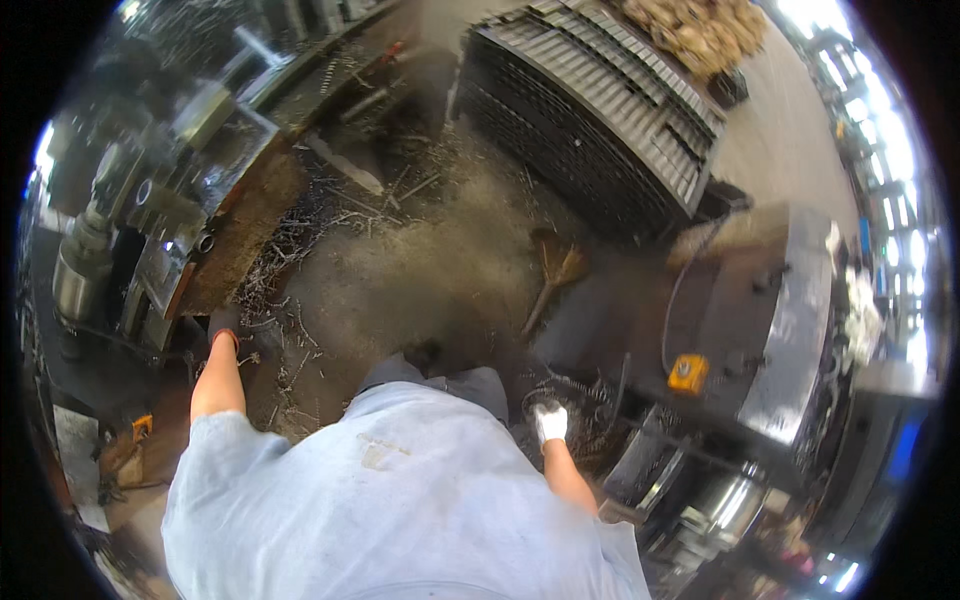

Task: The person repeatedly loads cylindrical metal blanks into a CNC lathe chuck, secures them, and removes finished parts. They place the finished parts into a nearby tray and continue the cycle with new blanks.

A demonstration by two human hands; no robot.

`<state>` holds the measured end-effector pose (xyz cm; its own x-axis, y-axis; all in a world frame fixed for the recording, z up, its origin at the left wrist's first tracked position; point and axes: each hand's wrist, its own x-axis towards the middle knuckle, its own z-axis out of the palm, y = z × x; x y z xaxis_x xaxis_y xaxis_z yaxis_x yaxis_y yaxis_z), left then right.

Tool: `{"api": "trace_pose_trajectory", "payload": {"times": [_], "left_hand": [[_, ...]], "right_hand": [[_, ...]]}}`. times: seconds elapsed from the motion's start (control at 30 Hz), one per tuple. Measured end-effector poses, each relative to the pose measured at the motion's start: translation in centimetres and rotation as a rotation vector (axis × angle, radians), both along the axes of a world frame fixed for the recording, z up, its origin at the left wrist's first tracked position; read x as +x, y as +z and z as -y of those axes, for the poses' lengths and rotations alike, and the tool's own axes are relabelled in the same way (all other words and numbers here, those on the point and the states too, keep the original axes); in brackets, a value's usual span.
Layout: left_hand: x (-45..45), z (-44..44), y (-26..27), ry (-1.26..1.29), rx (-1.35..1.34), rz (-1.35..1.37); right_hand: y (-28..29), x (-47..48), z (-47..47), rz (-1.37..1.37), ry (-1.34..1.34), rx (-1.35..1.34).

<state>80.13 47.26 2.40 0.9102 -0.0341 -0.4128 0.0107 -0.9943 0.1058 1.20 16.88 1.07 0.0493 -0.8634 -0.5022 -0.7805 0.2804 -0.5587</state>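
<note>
My left hand (223, 321), in a dark glove with a reddish cuff, reaches out beside the rust-brown edge (217, 247) of a metalworking machine at the left. Its fingers blend into the dark area there, so any hold is hidden. My right hand (551, 421) wears a white glove with dirty dark fingertips and hangs low at my right side. Nothing is plainly seen in it, and its finger pose is unclear. Curled metal shavings (277, 247) lie on the floor by the left machine. More coiled shavings (589, 386) are near my right hand.
A broom (553, 277) lies on the stained floor ahead. Behind it stands a dark rack (600, 112) topped with rows of metal bars. At the right are a machine with a yellow control box (688, 373), a hanging cable (673, 300) and a shiny metal chuck (724, 506).
</note>
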Motion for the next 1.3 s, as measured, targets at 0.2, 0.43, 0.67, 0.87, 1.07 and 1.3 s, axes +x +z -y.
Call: {"api": "trace_pose_trajectory", "payload": {"times": [0.2,0.43,0.67,0.87,1.07,1.3], "left_hand": [[-13.4,-5.5,-6.0,-0.644,0.355,-0.231],[-27.0,-1.1,-9.6,0.022,-0.119,-0.403],[-19.8,-7.5,-5.9,-0.420,0.192,0.034],[-15.0,-16.1,-4.1,-0.027,0.104,0.300],[-17.0,-22.2,-2.7,0.388,-0.005,0.302],[-13.0,-26.3,0.7,1.149,0.037,0.488]], "right_hand": [[-4.2,2.4,9.1,-0.295,1.101,-0.002],[-2.2,14.4,24.6,-0.329,1.296,-0.035],[-2.0,24.5,34.4,-0.062,0.667,0.144],[-2.3,32.8,34.9,-0.298,1.782,-0.759],[0.4,48.0,31.4,-0.170,1.261,0.005],[8.5,59.2,23.7,0.106,1.239,-0.009]]}}
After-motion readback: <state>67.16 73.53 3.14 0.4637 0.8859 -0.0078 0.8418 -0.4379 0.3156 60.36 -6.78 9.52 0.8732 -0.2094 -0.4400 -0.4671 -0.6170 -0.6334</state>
